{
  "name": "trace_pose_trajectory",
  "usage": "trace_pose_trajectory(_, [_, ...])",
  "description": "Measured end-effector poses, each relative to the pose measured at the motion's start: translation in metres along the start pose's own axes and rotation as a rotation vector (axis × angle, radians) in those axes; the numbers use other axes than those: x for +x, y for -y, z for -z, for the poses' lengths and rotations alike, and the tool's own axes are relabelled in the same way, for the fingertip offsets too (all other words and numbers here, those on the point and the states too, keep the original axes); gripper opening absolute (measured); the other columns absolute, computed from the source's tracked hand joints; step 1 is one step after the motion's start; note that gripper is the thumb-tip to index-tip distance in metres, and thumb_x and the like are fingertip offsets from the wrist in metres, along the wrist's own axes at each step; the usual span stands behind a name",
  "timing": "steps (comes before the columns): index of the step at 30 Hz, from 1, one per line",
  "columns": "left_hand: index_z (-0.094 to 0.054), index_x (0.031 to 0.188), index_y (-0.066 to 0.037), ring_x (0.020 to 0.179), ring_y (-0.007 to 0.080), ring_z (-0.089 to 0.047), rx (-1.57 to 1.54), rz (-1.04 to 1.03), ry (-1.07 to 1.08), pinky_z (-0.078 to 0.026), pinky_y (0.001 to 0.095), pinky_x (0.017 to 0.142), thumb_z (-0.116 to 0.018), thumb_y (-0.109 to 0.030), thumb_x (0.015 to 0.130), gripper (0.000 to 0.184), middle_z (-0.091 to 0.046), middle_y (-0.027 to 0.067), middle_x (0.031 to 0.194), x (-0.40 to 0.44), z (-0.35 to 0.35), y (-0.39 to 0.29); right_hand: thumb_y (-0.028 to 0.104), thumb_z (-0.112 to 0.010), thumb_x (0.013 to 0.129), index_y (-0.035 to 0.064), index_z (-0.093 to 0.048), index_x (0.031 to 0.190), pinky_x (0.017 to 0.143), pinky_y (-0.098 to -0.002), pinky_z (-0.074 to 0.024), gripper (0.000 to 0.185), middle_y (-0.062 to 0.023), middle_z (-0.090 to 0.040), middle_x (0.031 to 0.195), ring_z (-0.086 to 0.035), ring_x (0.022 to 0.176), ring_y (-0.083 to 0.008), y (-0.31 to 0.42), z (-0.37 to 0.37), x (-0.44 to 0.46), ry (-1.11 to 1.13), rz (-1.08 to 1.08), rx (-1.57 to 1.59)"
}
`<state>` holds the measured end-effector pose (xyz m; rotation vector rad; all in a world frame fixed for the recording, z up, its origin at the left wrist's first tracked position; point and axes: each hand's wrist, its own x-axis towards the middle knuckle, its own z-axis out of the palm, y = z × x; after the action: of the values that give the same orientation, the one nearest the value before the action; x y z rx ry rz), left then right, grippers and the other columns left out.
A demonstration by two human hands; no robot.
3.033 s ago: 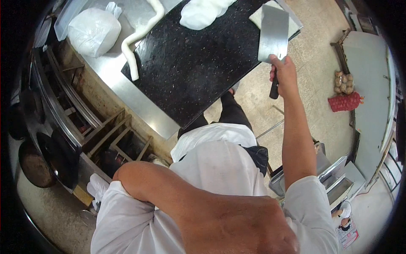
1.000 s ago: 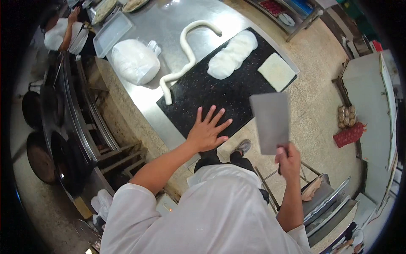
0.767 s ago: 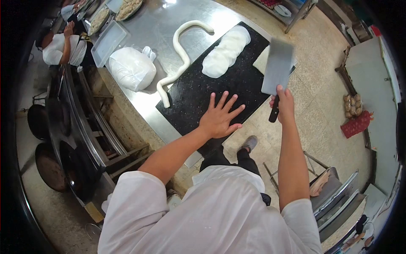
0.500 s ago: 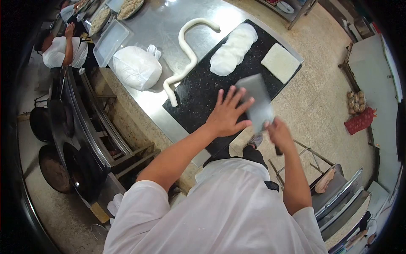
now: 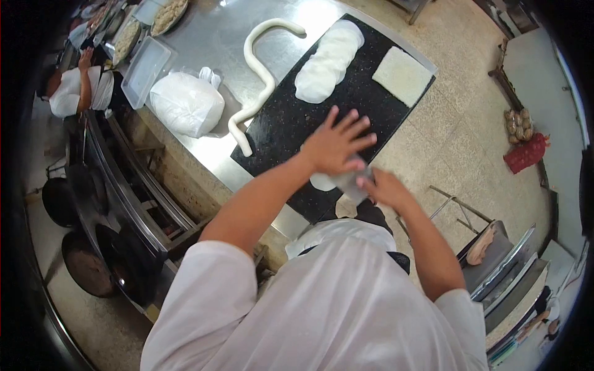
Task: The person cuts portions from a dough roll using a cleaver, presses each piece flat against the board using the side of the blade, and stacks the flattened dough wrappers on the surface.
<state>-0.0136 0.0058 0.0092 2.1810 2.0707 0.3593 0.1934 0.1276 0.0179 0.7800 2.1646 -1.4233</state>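
My right hand [image 5: 385, 188] grips a cleaver [image 5: 354, 187], its blade blurred by motion and low over the near part of a black board [image 5: 281, 139]. My left hand [image 5: 337, 147] is spread flat, its heel and thumb overlapping the blade; I cannot tell whether it presses on it. Beside the blade, a small white dough round [image 5: 322, 182] is partly hidden under my left hand. Farther up the board lies a row of overlapping thin dough rounds [image 5: 329, 62]. A folded white cloth [image 5: 403, 75] rests at the right edge. A long dough rope [image 5: 261, 69] curves from the board onto the metal table.
A knotted white plastic bag [image 5: 187, 104] and a clear plastic tray [image 5: 146, 71] are on the metal table [image 5: 213, 37], with heaped bowls [image 5: 168, 15] beyond. Woks [image 5: 86, 263] stand to the left. A co-worker [image 5: 77, 89] is at far left. A metal-legged stool [image 5: 455, 204] stands right.
The cleaver has swung down and left, from above the board's right edge to near my body. My right hand moved left with it. A dough round now shows beside the blade.
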Motion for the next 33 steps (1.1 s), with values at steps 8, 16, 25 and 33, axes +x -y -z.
trace_pose_trajectory(8, [-0.05,0.153,-0.026,0.156,0.0297,-0.028,-0.146,-0.138,0.16,-0.009,0.0665,0.124,-0.054,-0.069,0.092,0.075,-0.041,0.0044,0.163,-0.022,-0.007,-0.02,0.042,-0.084,0.079,-0.0042,-0.063,0.11,0.083,-0.0525,-0.0555,0.06,-0.0295,-0.072,0.094,-0.071,0.095,-0.0475,0.006,-0.031,-0.029,-0.083,-0.096,-0.121])
trace_pose_trajectory(16, [-0.05,0.154,-0.024,0.155,0.0373,-0.027,-0.1,-0.146,0.101,-0.012,0.0625,0.125,-0.055,-0.066,0.094,0.074,-0.04,0.0109,0.164,-0.008,-0.008,-0.001,0.043,-0.085,0.078,-0.0069,-0.059,0.115,0.083,-0.0521,-0.0558,0.067,-0.0303,-0.072,0.097,-0.071,0.096,-0.0466,0.006,-0.017,-0.024,-0.061,-0.036,-0.198])
trace_pose_trajectory(25, [-0.058,0.147,-0.021,0.15,0.031,-0.038,-0.049,-0.097,-0.017,-0.018,0.0627,0.123,-0.056,-0.068,0.091,0.072,-0.053,0.0067,0.154,0.01,-0.004,0.002,0.045,-0.086,0.076,-0.0052,-0.056,0.119,0.08,-0.0537,-0.0572,0.073,-0.0275,-0.073,0.097,-0.072,0.097,-0.045,0.027,0.015,-0.005,-0.104,-0.056,-0.295])
trace_pose_trajectory(33, [-0.06,0.144,-0.022,0.153,0.0328,-0.032,-0.177,-0.104,0.141,-0.016,0.0643,0.123,-0.059,-0.063,0.092,0.067,-0.048,0.0093,0.158,-0.028,0.0,-0.037,0.045,-0.086,0.077,-0.0058,-0.052,0.122,0.08,-0.0536,-0.0571,0.075,-0.0305,-0.071,0.094,-0.071,0.095,-0.0476,-0.017,-0.043,-0.051,-0.046,0.058,-0.168])
